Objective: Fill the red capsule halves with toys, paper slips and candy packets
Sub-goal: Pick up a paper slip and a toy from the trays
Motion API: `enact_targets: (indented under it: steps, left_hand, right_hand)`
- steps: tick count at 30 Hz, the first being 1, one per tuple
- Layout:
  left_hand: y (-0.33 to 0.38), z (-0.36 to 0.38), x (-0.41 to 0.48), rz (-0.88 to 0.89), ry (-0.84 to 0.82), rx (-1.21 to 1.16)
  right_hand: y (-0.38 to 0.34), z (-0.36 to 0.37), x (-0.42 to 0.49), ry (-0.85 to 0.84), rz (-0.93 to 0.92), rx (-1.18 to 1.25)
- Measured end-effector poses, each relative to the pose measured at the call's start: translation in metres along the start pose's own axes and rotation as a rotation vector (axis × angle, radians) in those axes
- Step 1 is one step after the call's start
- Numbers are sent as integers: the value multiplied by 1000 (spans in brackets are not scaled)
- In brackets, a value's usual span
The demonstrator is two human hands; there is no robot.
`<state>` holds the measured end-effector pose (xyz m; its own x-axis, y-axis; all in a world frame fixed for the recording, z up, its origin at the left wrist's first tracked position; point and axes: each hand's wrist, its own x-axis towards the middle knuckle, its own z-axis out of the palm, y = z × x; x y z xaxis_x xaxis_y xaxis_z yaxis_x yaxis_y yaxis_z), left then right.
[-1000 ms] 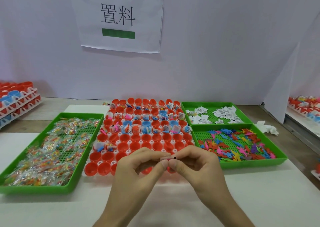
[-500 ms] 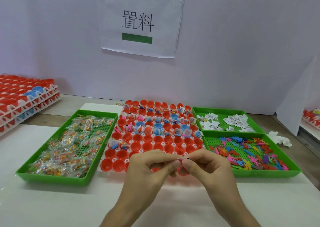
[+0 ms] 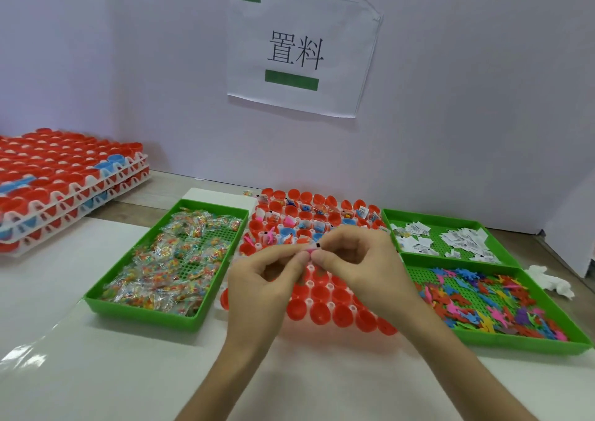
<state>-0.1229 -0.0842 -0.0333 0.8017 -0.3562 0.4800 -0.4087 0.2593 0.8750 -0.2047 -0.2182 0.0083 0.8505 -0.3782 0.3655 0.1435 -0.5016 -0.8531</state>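
A rack of red capsule halves (image 3: 325, 304) lies in the middle of the table; the far rows hold toys, slips and blue halves, the near rows look bare. Above it my left hand (image 3: 260, 288) and my right hand (image 3: 357, 269) meet fingertip to fingertip, pinching a small paper slip (image 3: 314, 247) together with something pink. A green tray of candy packets (image 3: 167, 259) sits left of the rack. On the right stand a green tray of paper slips (image 3: 450, 243) and a green tray of colourful toys (image 3: 502, 301).
Stacked racks of red and blue capsule halves (image 3: 58, 179) sit at the far left. A crumpled white tissue (image 3: 550, 280) lies at the right edge. A paper sign (image 3: 299, 53) hangs on the white back wall.
The view has swung to the left and tilted, so the stacked racks show more. Both hands stay joined over the rack, still pinching the slip, now a little farther over the rack.
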Motion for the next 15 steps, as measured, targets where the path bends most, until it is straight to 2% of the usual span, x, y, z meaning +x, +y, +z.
enact_targets:
  steps: [3,7,10,15]
  left_hand:
    - [-5,-16,13,-42,68,39]
    - [-13,-43,28,-96,377,-4]
    - [-18,-52,33,-141,561,-71]
    - [-20,-47,33,-159,576,-114]
  right_hand:
    - [0,12,23,-34,-18,-214]
    - [9,25,45,-130,-1,-517]
    - [17,35,52,-230,23,-617]
    - [23,44,56,-291,68,-718]
